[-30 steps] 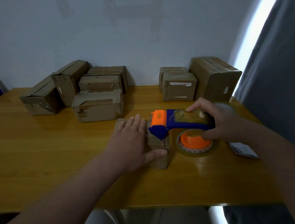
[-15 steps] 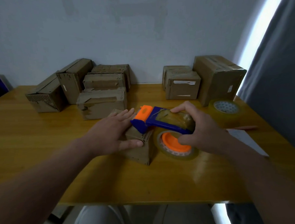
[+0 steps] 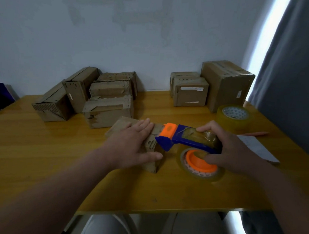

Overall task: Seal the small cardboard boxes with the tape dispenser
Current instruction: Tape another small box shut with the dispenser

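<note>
Near the front-middle of the table [image 3: 45,157], a small cardboard box [image 3: 153,163] sits under the left hand [image 3: 132,146]: fingers straight & flat on its top, thumb along the near side. Right hand [image 3: 229,149] has fingers curled round the tape dispenser [image 3: 179,138] handle. Its orange/blue nose touches the box's right end, w/ the roll just beside the box. Behind, by the wall: other boxes [image 3: 107,111]. Spare tape roll [image 3: 234,117] far right, paper sheet [image 3: 257,147] near the right wrist.

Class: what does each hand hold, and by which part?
Right hand grips the tape dispenser by its handle; left hand merely presses the cardboard box.
</note>
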A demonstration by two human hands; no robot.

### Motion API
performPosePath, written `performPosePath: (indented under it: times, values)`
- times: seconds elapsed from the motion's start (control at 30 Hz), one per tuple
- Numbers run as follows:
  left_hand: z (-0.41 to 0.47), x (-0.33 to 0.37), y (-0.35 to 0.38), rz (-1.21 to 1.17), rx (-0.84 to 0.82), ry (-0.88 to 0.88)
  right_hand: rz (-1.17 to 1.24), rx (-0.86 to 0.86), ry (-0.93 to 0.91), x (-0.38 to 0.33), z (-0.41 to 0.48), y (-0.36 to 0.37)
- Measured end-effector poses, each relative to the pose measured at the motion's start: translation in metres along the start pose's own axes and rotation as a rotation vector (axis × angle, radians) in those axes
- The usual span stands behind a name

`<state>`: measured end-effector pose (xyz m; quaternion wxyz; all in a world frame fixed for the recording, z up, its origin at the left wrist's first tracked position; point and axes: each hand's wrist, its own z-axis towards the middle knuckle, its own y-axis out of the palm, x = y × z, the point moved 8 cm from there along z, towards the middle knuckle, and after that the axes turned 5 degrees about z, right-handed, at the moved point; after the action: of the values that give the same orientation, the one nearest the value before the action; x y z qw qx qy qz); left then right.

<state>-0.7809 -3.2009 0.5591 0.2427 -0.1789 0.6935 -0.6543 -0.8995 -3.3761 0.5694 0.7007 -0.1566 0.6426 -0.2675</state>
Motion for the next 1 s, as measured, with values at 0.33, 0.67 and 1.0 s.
performPosePath:
  times: [0.33, 0.67, 1.0]
  values:
    - [0.003, 0.002, 0.004, -0.061, 0.037, 0.098, 0.058, 0.086, -0.019, -0.003, -0.008, 0.009]
    - [0.003, 0.003, 0.003, -0.032, 0.024, 0.082, -0.111, -0.005, 0.058, 0.008, -0.034, -0.026]
    - [0.003, 0.003, 0.0, -0.113, 0.014, 0.086, -0.266, -0.217, 0.19, -0.021, 0.03, 0.003]
